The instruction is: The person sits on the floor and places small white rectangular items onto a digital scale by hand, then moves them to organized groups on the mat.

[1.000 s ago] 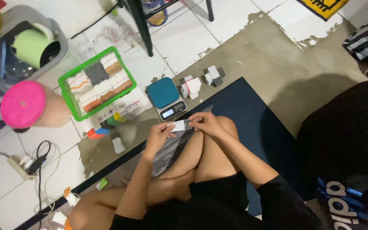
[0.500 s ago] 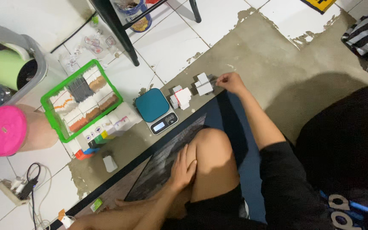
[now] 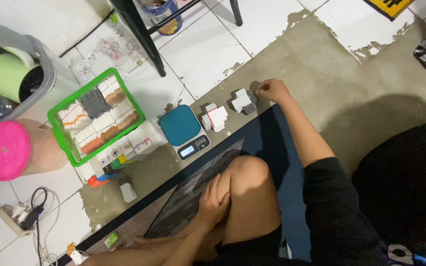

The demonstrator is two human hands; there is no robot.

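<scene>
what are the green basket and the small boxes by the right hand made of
Green mesh basket: looks like moulded plastic, uniform bright colour, open grid walls. Small white and grey boxes beside the right hand: probably matte cardboard, with flat faces and sharp folded edges, though too small to be sure.

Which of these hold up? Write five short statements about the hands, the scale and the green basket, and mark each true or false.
1. The right hand reaches to the small white and grey boxes on the bare concrete floor. True.
2. The left hand holds the green plastic basket. False: it rests against the bent knee.
3. The teal square digital scale has a box on its platform. False: the platform is bare.
4. The round pink lid lies left of the basket. True.
5. The basket stands on the dark blue mat. False: it sits on white tiles.
</scene>
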